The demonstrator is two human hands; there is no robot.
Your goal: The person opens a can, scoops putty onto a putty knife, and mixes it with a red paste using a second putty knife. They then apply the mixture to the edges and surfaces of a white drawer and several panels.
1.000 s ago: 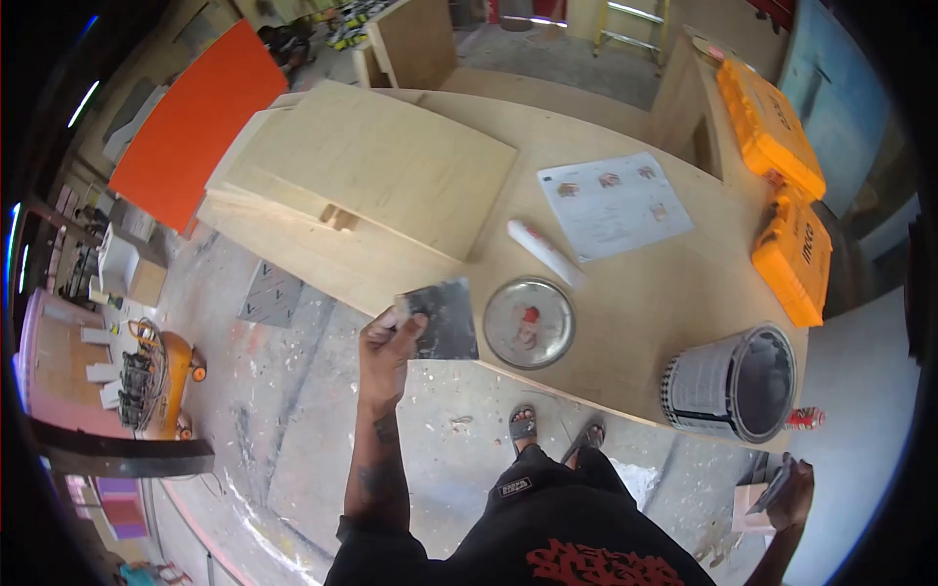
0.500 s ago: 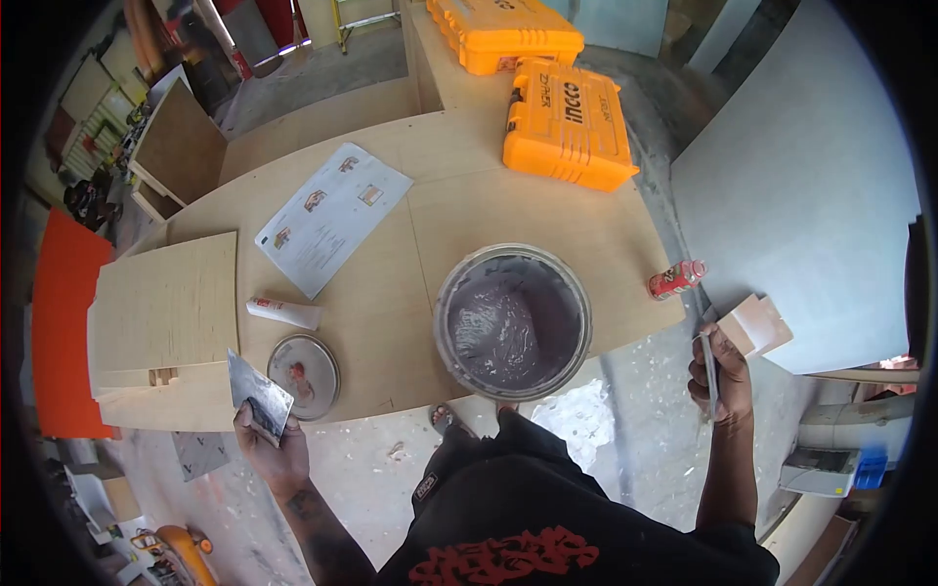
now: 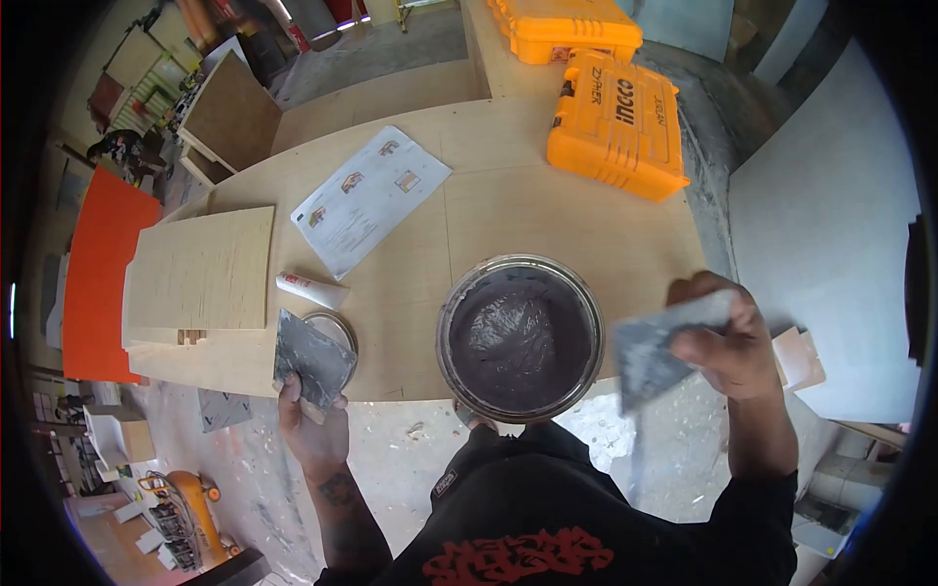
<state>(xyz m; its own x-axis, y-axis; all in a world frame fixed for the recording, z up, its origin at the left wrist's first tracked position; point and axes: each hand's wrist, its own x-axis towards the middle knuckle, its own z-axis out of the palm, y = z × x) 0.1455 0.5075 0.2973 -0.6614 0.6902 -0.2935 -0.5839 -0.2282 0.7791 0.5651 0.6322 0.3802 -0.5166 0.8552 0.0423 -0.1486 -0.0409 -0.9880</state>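
My left hand is closed on the lower edge of a flat grey filler spreader, held up over the table's near edge. Partly behind that blade lies a round tin lid, with a white tube just beyond it. My right hand, smeared by motion, grips a second grey-smeared spreader to the right of the open tin. Between both hands stands the round tin, holding glossy grey filler. Neither blade touches the filler.
A printed sheet lies on the plywood table. Two orange cases are at the back right. Plywood pieces are stacked at left, beside an orange panel. A large pale curved panel stands at right.
My right hand has moved inward and up toward the tin, turning its spreader flat-face to view and covering the red can. My left spreader has shifted over part of the lid. The view has shifted.
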